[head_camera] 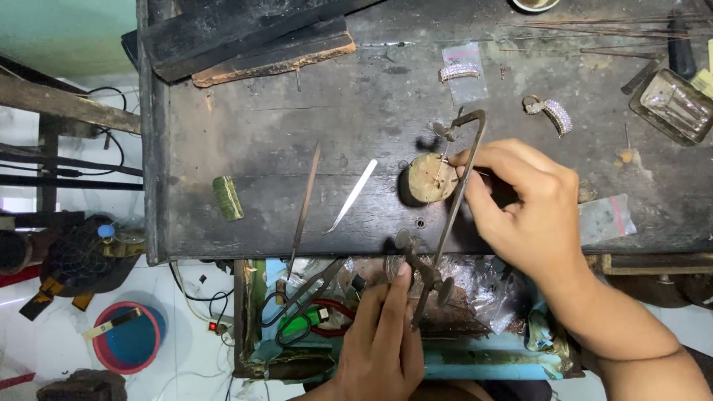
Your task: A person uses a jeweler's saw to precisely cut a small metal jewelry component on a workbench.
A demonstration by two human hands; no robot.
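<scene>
My left hand (382,334) grips the light, stiff saw frame (453,200) at its near handle, right hand (520,200) pinching something tiny, probably fragile, against the round wooden peg (429,178).

On the workbench (312,111), the round wooden block (429,178) sits near my front edge, with my right hand (523,208) touching its right side. The tweezers (353,194) and a file (305,200) lie to its left. My left hand (382,334) holds the saw frame (445,215) below the bench edge, over the drawer (475,364).
</scene>
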